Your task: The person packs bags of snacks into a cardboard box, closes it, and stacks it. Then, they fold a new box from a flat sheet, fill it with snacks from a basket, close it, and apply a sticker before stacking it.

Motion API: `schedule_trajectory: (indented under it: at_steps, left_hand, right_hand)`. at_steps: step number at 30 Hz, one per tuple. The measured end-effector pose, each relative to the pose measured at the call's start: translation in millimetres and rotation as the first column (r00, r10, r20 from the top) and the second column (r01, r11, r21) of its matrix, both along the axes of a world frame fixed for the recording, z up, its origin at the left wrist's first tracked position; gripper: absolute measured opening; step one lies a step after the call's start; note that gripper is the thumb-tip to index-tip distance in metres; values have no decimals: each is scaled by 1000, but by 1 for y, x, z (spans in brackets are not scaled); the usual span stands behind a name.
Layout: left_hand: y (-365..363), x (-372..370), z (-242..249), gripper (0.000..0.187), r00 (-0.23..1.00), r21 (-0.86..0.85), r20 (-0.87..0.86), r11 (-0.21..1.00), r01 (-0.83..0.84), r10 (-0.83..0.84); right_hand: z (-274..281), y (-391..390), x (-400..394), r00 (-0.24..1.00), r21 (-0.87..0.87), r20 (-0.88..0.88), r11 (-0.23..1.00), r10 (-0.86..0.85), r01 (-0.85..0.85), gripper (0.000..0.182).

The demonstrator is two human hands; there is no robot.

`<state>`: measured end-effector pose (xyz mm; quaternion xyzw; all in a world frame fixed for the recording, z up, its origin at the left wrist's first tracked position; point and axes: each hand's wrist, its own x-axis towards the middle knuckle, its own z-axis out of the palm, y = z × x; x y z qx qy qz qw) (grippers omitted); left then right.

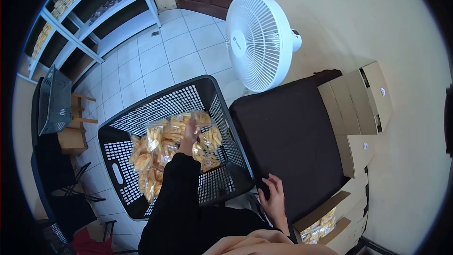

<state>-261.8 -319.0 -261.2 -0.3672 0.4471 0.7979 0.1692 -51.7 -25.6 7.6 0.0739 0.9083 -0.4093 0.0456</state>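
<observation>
Reaching into the dark plastic basket [160,104] at the centre of the frame, your left hand [190,133] is down among the clear packets of pale yellow snacks [154,138]; whether it grasps one, you can't tell from here. Your right hand [273,200], lower centre-right, holds nothing, fingers loosely curled beside the dark-covered table [292,132]. The step in hand looks like picking or sorting packets. The next move probably calls for a light hold on one packet's film, easing it clear of its neighbours. More packets [321,226] sit in an open carton [323,208], lower right.
</observation>
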Motion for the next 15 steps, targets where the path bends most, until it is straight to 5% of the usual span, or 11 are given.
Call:
schedule_trajectory:
  at_steps: [5,9,12,15]
  left_hand:
    - [-2,26,23,58,980,-121,-201,992,-22,-3]
    - [8,73,131,50,935,-84,-350,992,-90,55]
    - [21,112,204,49,888,18,-460,999,39,-26]
    - [52,141,262,45,792,239,-610,947,214,-26]
  right_hand:
    - [4,12,-3,995,62,-95,998,-11,17,33]
    - [2,16,1,989,-2,-144,1000,-24,24,37]
    - [8,17,6,979,-18,-201,999,-33,30,44]
    - [13,27,22,896,98,-443,993,-20,70,63]
